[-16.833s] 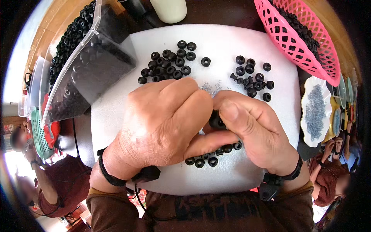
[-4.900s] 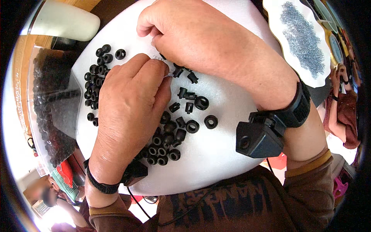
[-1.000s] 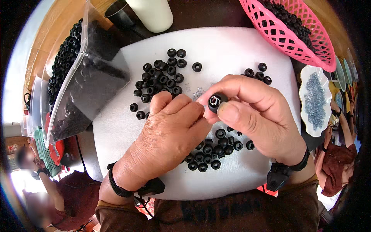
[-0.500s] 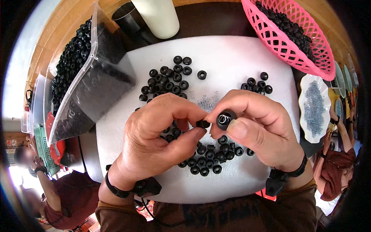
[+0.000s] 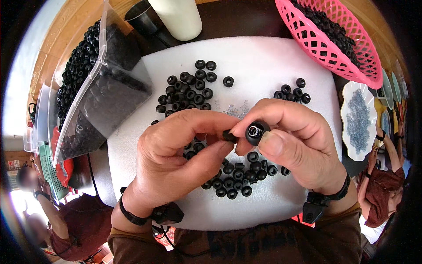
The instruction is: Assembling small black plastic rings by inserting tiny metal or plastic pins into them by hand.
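Observation:
In my right hand [image 5: 296, 145], between thumb and fingers, is a round black ring-shaped part [image 5: 256, 132]. Shiny wire coils, like a tiny spring, show in its opening. My left hand [image 5: 176, 154] pinches a smaller black piece [image 5: 229, 135] between thumb and forefinger. That piece lies close beside the right fingertips; whether they touch it I cannot tell. Behind the fingers a little heap of tiny silvery bits [image 5: 233, 110] is partly hidden. Loose black rings [image 5: 192, 94] lie in a cluster beyond my left hand, and more black rings [image 5: 239, 174] lie below my hands.
A white foam board [image 5: 263, 57] spans the tabletop. At left stands a clear bin [image 5: 103, 70] of black rings; at far right, a pink basket [image 5: 303, 44] holds more. A white scalloped dish [image 5: 344, 114] carries silvery bits. A black cup [image 5: 140, 18] and white cylinder [image 5: 178, 20] stand behind.
The left thumb and forefinger have shifted slightly against the small black piece, which is turned a little. The right hand still holds the black ring almost in place.

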Tool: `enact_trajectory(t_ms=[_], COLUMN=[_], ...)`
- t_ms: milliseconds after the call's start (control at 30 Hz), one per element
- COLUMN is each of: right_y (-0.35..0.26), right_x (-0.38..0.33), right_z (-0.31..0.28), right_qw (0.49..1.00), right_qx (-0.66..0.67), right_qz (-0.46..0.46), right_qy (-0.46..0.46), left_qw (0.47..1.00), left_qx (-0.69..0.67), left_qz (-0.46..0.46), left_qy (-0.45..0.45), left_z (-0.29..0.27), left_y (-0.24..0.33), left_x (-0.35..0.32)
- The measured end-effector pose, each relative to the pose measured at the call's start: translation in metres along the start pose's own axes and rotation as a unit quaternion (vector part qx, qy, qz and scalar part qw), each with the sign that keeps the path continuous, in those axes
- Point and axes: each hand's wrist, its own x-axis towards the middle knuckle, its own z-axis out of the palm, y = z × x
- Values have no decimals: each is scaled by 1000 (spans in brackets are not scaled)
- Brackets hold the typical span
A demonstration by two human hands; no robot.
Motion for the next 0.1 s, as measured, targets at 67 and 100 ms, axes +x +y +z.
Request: enact_trajectory(t_ms=[67, 100], right_y=[-2, -5], right_x=[-1, -2], right_z=[0, 0], right_qw=[1000, 999], right_qx=[15, 28], right_qz=[19, 38], right_qy=[5, 10], left_qw=[994, 986], left_qx=[-96, -143], left_qz=[-56, -79], left_qy=[22, 32], left_z=[2, 2], left_y=[0, 0], left_x=[-3, -4])
